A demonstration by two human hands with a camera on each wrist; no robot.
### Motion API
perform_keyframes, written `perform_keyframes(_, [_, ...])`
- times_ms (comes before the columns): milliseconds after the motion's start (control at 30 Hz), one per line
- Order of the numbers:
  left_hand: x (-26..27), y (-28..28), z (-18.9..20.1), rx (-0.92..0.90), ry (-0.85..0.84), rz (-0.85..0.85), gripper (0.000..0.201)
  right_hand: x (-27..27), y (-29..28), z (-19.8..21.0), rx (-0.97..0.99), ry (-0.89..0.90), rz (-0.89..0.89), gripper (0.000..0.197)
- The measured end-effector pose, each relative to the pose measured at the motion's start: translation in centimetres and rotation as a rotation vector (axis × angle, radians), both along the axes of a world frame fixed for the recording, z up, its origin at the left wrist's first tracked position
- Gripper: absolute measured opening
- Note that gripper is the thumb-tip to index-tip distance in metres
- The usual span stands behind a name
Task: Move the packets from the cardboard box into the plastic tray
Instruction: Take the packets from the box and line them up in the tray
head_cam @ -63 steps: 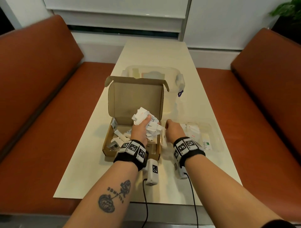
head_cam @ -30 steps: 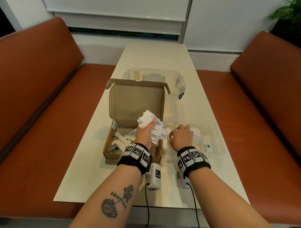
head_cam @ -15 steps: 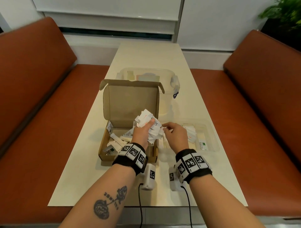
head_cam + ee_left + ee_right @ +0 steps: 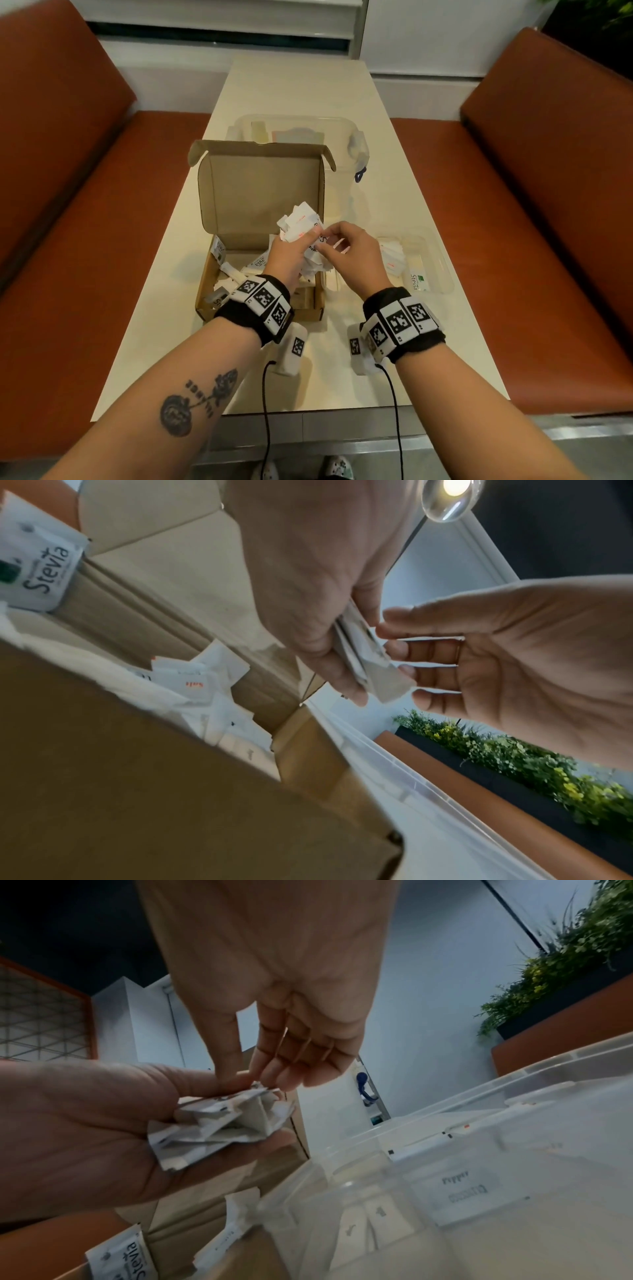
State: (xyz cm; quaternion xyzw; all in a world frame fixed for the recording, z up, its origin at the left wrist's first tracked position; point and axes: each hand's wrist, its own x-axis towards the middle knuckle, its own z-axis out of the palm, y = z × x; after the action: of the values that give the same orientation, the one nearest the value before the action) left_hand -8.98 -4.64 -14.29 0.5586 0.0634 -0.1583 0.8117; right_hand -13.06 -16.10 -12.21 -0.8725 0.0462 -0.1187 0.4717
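Note:
My left hand grips a bunch of white packets above the right side of the open cardboard box. My right hand has its thumb and fingertips on the top edge of that bunch of packets and pinches a packet there. In the left wrist view the right hand touches the bunch of packets from the side. More packets lie loose in the box. The clear plastic tray stands right of the box and holds several packets, one marked Stevia.
A larger clear lidded container with a blue latch stands behind the box's raised lid. Orange benches flank the narrow cream table. Two cables hang over the near table edge.
My right hand left the tray and moved left to the bunch that my left hand holds. The left hand has kept its grip above the box.

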Motion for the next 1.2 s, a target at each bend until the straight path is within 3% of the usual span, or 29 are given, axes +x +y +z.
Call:
perform_keyframes(267, [-0.6, -0.7, 0.7, -0.021, -0.002, 0.036, 0.035, -0.7, -0.9, -0.4, -0.084, -0.009, 0.042, 0.027])
perform_keyframes(467, [-1.1, -1.1, 0.5, 0.002, 0.013, 0.056, 0.038, -1.0, -0.5, -0.9, -0.011, 0.018, -0.005, 0.034])
perform_keyframes(600, [-1.3, -0.8, 0.4, -0.057, 0.058, 0.040, 0.027, -0.8, -0.3, -1.0, 0.030, 0.085, 0.011, 0.023])
perform_keyframes(700, [-1.2, -0.6, 0.4, -0.102, 0.083, 0.036, 0.036, -0.7, -0.5, -1.1, 0.087, 0.099, 0.023, 0.013])
perform_keyframes(1000, [-1.1, -0.4, 0.4, -0.187, 0.242, 0.121, 0.038, -0.4, -1.8, -1.3, 0.171, 0.144, -0.002, 0.015])
perform_keyframes(1133, [-1.2, -0.7, 0.4, -0.189, 0.239, 0.152, 0.022, -0.4, -3.2, -1.1, 0.222, 0.132, -0.081, 0.014])
perform_keyframes(1200, [-1.2, -0.7, 0.1, -0.192, 0.252, 0.159, 0.023, -0.3, -4.6, -1.1, 0.210, 0.110, -0.156, 0.012])
